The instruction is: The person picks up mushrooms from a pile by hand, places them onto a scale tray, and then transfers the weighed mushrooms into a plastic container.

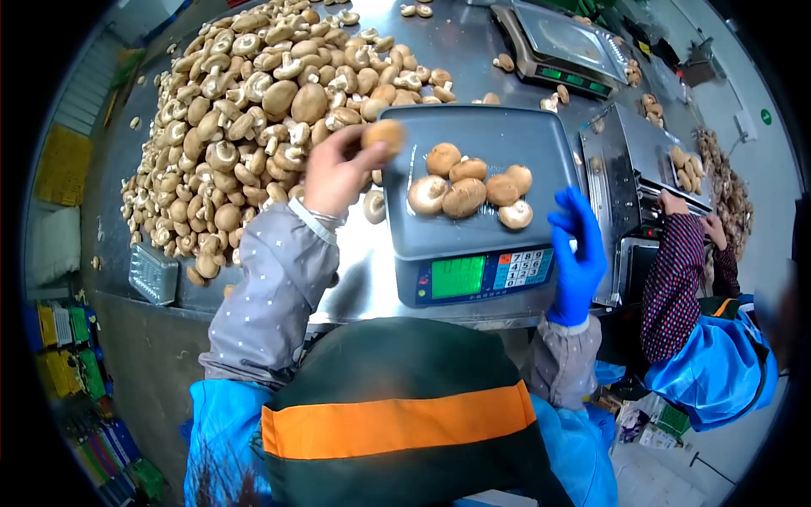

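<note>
My bare left hand (338, 173) pinches a brown shiitake mushroom (384, 137) between thumb and fingers, above the left edge of the scale's grey platform (473, 241). The mushroom is slightly blurred. Several shiitake mushrooms (464, 198) sit grouped in the middle of the platform, some cap up and some tilted. Shiny glints around them look like clear plastic. On the scale's front, a green display (457, 276) is lit, its digits too faint to read. In a blue glove, my right hand (579, 253) is open beside the platform's right edge, fingers curved and holding nothing visible.
A large heap of shiitake mushrooms (253, 110) covers the metal table's left side. A clear plastic tray (154, 275) lies at the front left. Another scale (562, 51) stands behind. At right, a co-worker's hand (672, 203) touches a metal machine (621, 160).
</note>
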Demonstrator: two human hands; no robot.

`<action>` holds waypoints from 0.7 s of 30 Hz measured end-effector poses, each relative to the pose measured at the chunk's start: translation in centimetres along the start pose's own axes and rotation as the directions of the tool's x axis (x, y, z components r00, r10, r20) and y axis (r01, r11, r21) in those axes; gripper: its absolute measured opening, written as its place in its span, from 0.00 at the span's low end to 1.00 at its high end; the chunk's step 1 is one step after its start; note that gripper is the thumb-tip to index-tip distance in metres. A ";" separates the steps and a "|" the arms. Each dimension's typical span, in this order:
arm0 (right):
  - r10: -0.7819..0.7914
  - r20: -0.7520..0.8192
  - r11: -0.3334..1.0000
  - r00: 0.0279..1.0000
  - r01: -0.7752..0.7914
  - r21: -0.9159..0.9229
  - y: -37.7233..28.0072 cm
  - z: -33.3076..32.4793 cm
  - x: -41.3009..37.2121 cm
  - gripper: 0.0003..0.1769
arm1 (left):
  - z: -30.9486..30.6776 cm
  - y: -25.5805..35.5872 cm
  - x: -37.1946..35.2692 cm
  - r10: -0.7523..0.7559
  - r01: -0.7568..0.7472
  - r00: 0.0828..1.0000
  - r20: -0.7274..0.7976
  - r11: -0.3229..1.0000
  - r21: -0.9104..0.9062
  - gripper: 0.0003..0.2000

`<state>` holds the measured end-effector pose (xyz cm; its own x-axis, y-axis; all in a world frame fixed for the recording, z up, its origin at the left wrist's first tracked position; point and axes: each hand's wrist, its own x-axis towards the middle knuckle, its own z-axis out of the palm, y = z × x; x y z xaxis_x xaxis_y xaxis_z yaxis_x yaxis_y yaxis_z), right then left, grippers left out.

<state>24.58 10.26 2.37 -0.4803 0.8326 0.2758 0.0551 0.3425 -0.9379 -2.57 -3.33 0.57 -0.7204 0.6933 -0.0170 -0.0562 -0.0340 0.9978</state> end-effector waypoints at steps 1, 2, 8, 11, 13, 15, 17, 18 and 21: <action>-0.049 0.056 0.999 0.997 0.050 -0.013 -1.5 1.6 0.5 0.25 | 0.8 1.3 0.0 -0.023 0.010 0.980 0.198 0.998 0.065 0.15; -0.141 0.132 0.989 0.981 0.145 -0.023 -2.2 2.9 1.3 0.26 | 2.4 1.6 -0.2 -0.072 0.073 0.953 0.294 0.997 0.010 0.16; -0.327 0.347 0.926 0.879 0.371 -0.069 0.5 4.9 7.3 0.26 | 7.9 2.3 -0.9 -0.013 -0.026 0.920 0.393 0.995 0.094 0.32; -0.316 0.279 0.912 0.907 0.372 -0.174 3.4 4.8 9.2 0.21 | 7.1 0.1 -0.9 0.401 -0.563 0.822 0.404 0.467 0.682 0.56; -0.253 0.491 0.791 0.834 0.471 -0.392 5.8 4.8 8.7 0.19 | 7.6 -2.8 -1.5 0.260 -0.464 0.884 0.389 0.384 0.798 0.55; -0.237 0.490 0.818 0.839 0.444 -0.365 7.8 5.2 7.7 0.18 | 7.3 -4.9 -1.4 0.254 -0.490 0.872 0.419 0.453 0.745 0.52; -0.222 0.451 0.846 0.864 0.401 -0.352 8.6 5.4 7.3 0.17 | 7.5 -4.4 -1.7 0.203 -0.454 0.891 0.406 0.433 0.779 0.50; -0.193 0.448 0.853 0.873 0.375 -0.362 8.0 5.7 7.2 0.17 | 7.4 -4.2 -1.8 0.202 -0.451 0.892 0.404 0.460 0.765 0.49; -0.242 0.385 0.873 0.891 0.373 -0.315 6.3 5.4 7.4 0.18 | 6.4 -4.7 -1.2 0.346 -0.490 0.871 0.349 0.568 0.661 0.47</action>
<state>16.60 16.23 -2.68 -0.7779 0.4914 0.3917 0.1445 0.7466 -0.6494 3.03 0.62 -3.66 -0.4060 0.8433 0.3521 0.7781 0.1169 0.6172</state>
